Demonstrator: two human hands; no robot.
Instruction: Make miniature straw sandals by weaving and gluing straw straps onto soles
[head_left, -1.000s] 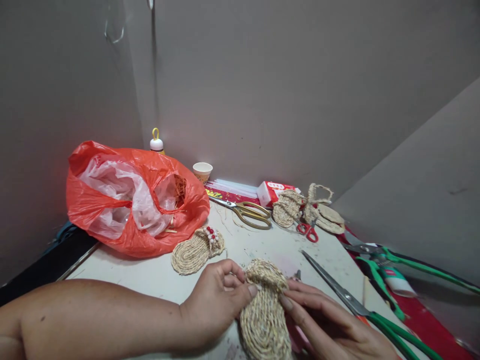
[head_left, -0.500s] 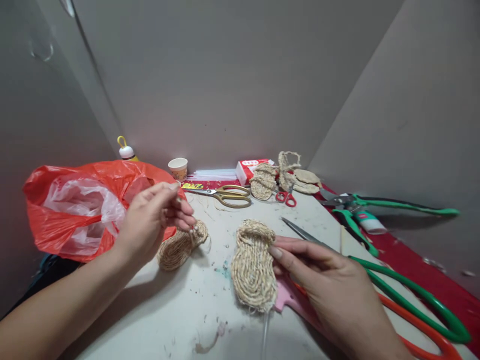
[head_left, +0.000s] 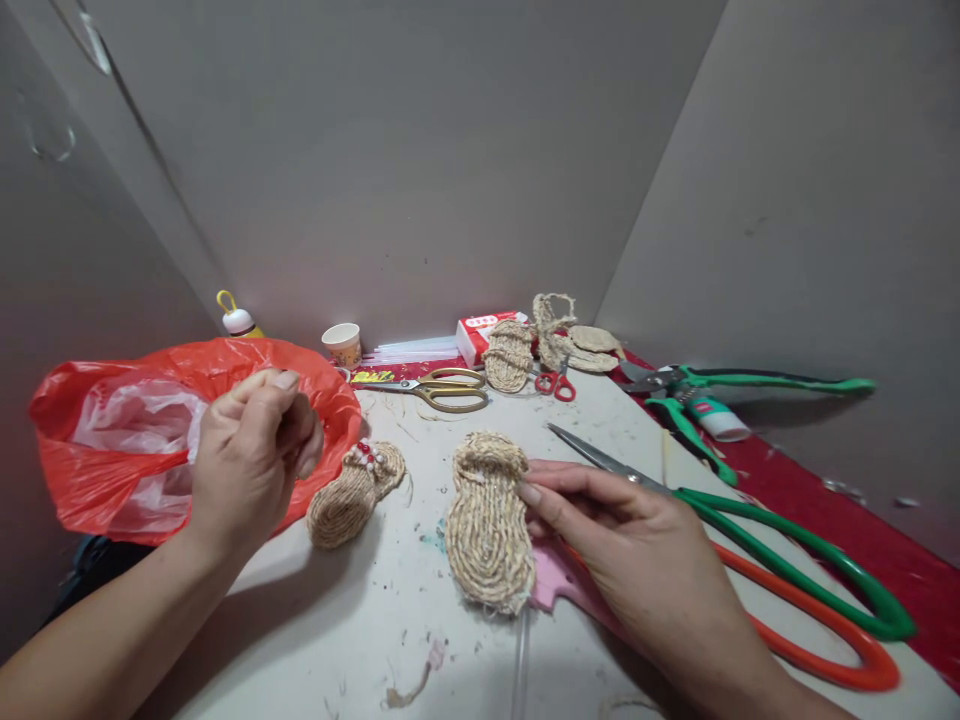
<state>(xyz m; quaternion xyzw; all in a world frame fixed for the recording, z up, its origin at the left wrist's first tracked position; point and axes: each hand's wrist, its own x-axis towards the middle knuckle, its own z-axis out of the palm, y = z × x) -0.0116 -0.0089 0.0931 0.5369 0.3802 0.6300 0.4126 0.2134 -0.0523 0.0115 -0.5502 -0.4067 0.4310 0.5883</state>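
Observation:
My right hand pinches the edge of a small woven straw slipper between thumb and fingers, with its sole facing down and its toe band at the far end. Under that hand lies a pink tool, mostly hidden. To the left, my left hand is raised before a red plastic bag, its fingers curled in and pressed together. Whatever they may hold is hidden. Between the hands another straw slipper rests on the table, with red and white beads on its band.
Large shears with green and orange handles lie at the right. Behind are gold-handled scissors, small red scissors, a paper cup, a red and white box and more straw pieces. Green-handled pruners sit far right.
My left hand has drawn left from the beaded slipper, and its fingers have curled in. The beads on that slipper now show. My right hand keeps its grip; the whole view has shifted slightly.

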